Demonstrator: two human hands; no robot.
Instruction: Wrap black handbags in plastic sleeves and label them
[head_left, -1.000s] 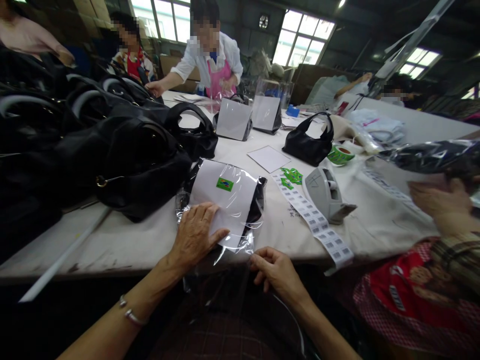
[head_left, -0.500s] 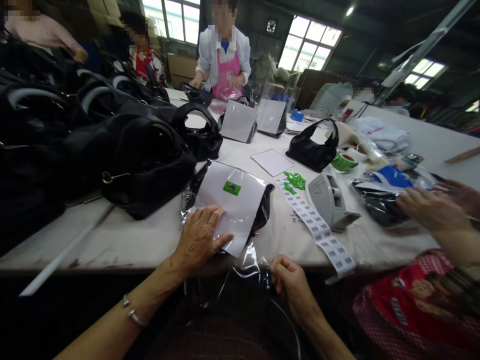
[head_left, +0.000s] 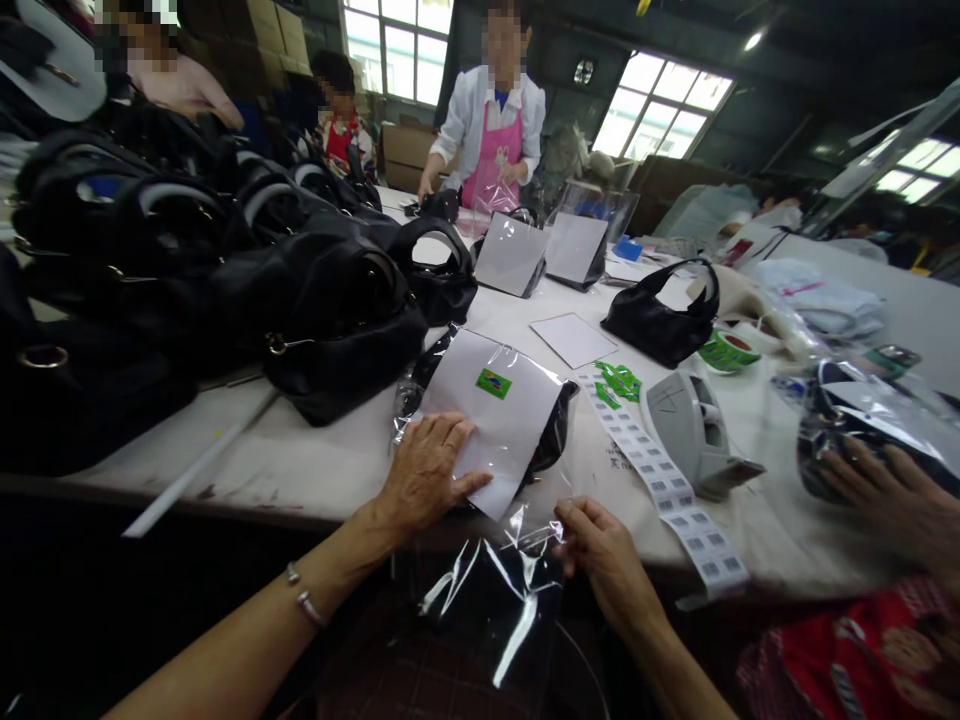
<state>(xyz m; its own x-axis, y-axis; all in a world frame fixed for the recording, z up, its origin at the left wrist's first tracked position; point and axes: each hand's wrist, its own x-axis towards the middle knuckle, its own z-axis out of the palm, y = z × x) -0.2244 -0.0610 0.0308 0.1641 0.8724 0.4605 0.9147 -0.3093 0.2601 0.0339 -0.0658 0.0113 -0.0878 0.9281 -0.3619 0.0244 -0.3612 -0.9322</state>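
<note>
In front of me on the table lies a black handbag [head_left: 553, 440] inside a clear plastic bag [head_left: 495, 600], whose open end hangs over the table edge. A white card [head_left: 487, 430] covers the handbag, and a green sticker [head_left: 494, 383] sits near the card's top. My left hand [head_left: 426, 468] rests on the card's left side, fingers apart and flat. My right hand [head_left: 600, 540] pinches the plastic bag's right edge just off the table front. A strip of barcode labels [head_left: 652, 470] runs to the right of the handbag.
Black handbags [head_left: 345, 330] are heaped on the left. A grey tape dispenser [head_left: 690, 430], green stickers [head_left: 616, 385], a green roll [head_left: 729, 350] and another handbag [head_left: 664, 310] stand right. A co-worker's hand [head_left: 892, 490] touches a wrapped bag there. Across the table stands a person in a pink apron [head_left: 499, 150].
My view has swung left, so things sit further right. My right hand has raised the plastic's edge slightly. The co-worker's wrapped bag at the right has been shifted. My left hand stays on the card.
</note>
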